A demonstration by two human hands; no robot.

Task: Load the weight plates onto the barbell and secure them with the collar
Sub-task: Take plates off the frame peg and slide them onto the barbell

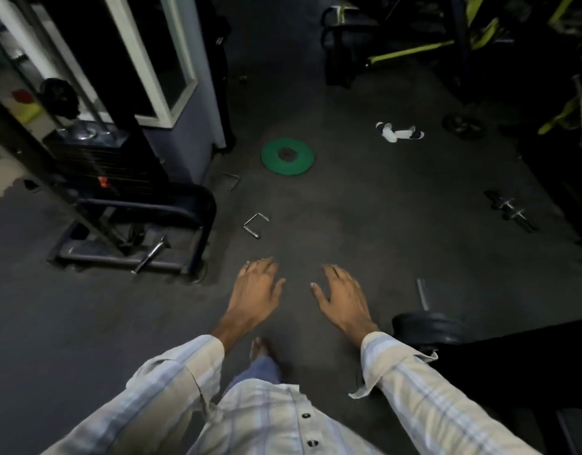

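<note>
A green weight plate (287, 156) lies flat on the dark gym floor, well ahead of me. A black weight plate (429, 330) stands on a barbell at the lower right, with the bar's steel end (422, 293) sticking out beyond it. My left hand (255, 292) and my right hand (342, 297) are held out side by side above the floor, palms down, fingers spread, holding nothing. Neither hand touches a plate or the bar. No collar can be told apart in this dim view.
A cable machine with a weight stack (99, 162) stands at the left. Metal handles (256, 223) lie on the floor between it and the green plate. A dumbbell (509, 208) lies at the right, white slippers (399, 132) farther back, and yellow-green machines at the far right.
</note>
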